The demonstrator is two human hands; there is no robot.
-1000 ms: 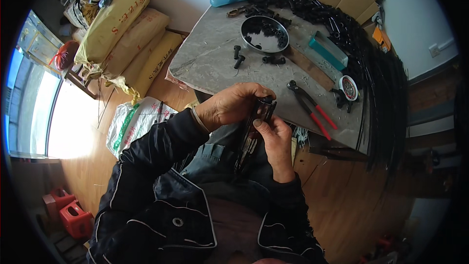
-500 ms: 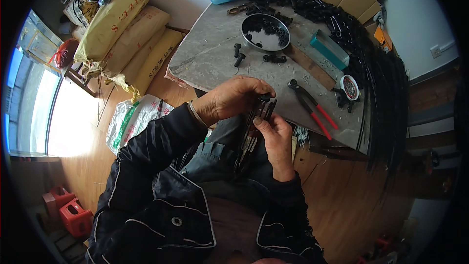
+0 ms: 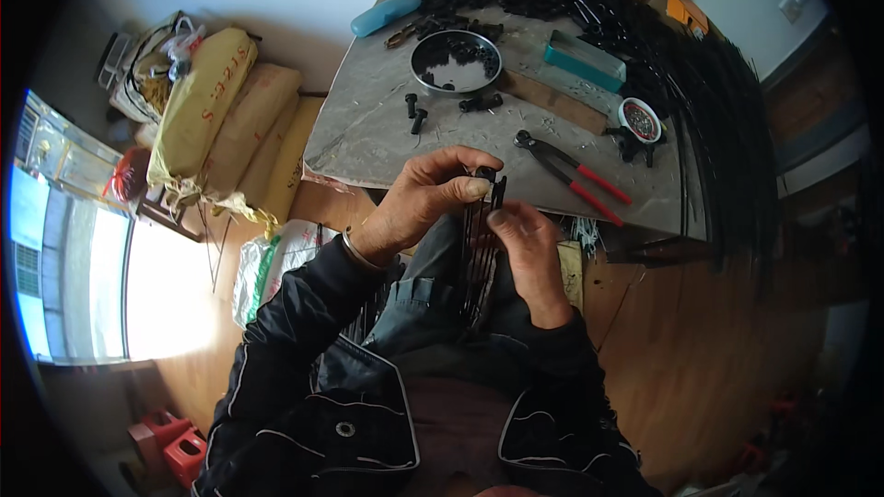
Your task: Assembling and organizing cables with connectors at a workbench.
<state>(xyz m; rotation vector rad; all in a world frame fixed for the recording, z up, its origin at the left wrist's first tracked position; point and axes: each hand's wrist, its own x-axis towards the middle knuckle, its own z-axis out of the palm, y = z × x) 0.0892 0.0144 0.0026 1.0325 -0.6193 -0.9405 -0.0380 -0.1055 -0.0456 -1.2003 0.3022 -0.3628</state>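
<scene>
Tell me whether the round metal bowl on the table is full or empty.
Neither: the bowl is partly filled. Small black pieces lie inside, and its pale bottom shows between them.

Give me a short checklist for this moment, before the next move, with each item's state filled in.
1. Left hand pinching the upper end of the black rods: ok.
2. Right hand gripping the rods lower down, thumb against them: ok.
3. Rods joined properly at the top: cannot tell; the fingers cover the spot.
4. Red-handled pincers lying on the table, clear of both hands: ok.
5. Metal bowl upright, with small black parts inside: ok.
</scene>
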